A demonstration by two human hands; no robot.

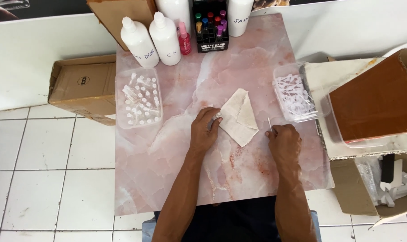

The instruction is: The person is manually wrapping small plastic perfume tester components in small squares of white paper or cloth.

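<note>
On the pink marbled desk the left hand pinches a small clear vial at the edge of a folded cream cloth; the right hand, just right of the cloth, pinches a thin white stick upright; clear trays of vials and sticks flank them; white bottles stand far.

Bright, even daylight, soft shadows, sharp focus, slight wide-angle bending at edges.

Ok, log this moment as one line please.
left hand: holds small vial at cloth | right hand: pinches thin white stick | table: pink marble | tray of vials: left
</note>
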